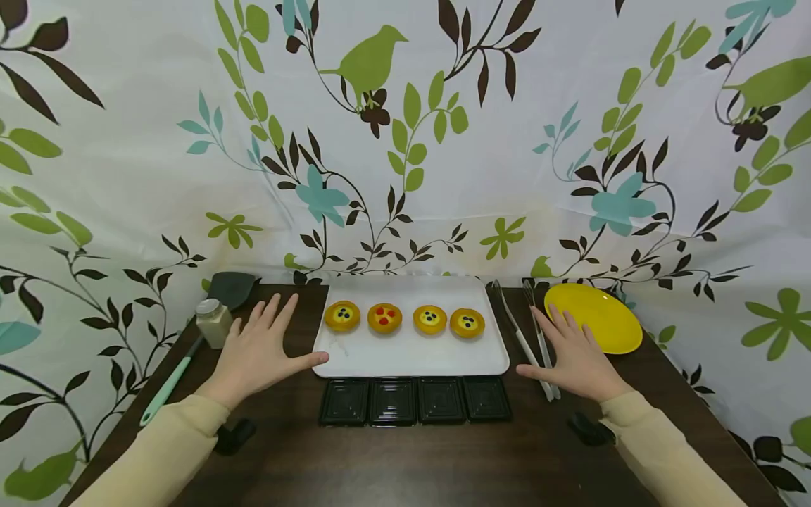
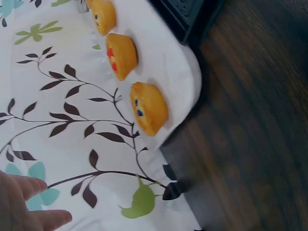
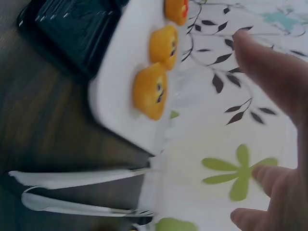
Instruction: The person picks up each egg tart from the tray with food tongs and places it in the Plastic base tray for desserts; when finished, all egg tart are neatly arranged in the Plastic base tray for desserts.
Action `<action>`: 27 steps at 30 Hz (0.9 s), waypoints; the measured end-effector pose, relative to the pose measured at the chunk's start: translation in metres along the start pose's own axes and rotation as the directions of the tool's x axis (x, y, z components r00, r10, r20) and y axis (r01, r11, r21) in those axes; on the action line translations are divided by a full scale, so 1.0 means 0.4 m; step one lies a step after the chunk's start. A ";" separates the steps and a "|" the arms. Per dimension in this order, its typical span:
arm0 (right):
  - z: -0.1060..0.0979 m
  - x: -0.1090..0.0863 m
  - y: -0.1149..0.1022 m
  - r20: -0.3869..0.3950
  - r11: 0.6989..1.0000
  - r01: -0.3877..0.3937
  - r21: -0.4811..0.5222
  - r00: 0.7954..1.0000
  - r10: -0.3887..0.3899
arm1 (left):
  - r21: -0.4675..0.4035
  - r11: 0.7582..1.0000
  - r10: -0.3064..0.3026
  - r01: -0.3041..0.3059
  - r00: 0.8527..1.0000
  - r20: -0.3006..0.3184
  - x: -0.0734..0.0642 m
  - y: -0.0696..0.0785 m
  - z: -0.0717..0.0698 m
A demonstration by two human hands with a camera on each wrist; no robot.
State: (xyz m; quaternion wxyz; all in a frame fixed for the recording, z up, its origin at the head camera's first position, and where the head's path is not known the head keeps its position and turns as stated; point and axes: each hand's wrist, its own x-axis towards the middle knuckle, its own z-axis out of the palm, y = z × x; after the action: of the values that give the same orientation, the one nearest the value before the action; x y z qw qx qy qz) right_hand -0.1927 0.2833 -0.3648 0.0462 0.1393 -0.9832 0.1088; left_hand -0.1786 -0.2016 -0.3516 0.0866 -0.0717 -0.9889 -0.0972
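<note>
My left hand (image 1: 253, 352) hovers beside the left end of a white tray (image 1: 405, 358), fingers spread and holding nothing. Past the tray's right end is my right hand (image 1: 576, 359), also spread and free of any object. It overlaps the white-handled tongs (image 1: 524, 345) in the head view. On the tray sit several egg tarts in a row; one tart (image 1: 384, 319) has red dots, while the others, such as the leftmost tart (image 1: 342, 316), have dark blue ones. Fingers of the left hand (image 2: 29, 207) and right hand (image 3: 274, 96) show at the wrist views' edges.
Several black square dishes (image 1: 393, 401) line the tray's near edge. At left, a lidded jar (image 1: 214, 325) stands by a spatula with a dark blade (image 1: 231, 290) and mint handle. A yellow oval plate (image 1: 611, 320) lies at back right. Patterned cloth (image 1: 405, 232) hangs behind the table.
</note>
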 end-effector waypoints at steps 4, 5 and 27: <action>0.029 0.008 0.036 0.021 0.999 -0.034 0.011 0.999 0.034 | -0.013 1.000 -0.015 0.015 0.999 0.034 0.014 -0.009 0.019; 0.035 0.009 0.044 0.032 0.999 -0.047 0.022 0.998 0.046 | -0.031 0.999 -0.028 0.030 0.998 0.060 0.018 -0.010 0.024; 0.136 0.140 0.138 0.277 0.950 -0.295 0.102 0.926 0.258 | -0.522 0.726 -0.225 0.448 0.872 0.435 0.163 -0.099 0.192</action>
State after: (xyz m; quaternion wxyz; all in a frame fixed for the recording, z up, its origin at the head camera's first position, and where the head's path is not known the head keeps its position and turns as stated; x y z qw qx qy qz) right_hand -0.2655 0.3079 -0.4219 -0.1093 0.0152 -0.9802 0.1647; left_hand -0.2607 -0.2160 -0.4209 -0.1336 0.0721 -0.8996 -0.4095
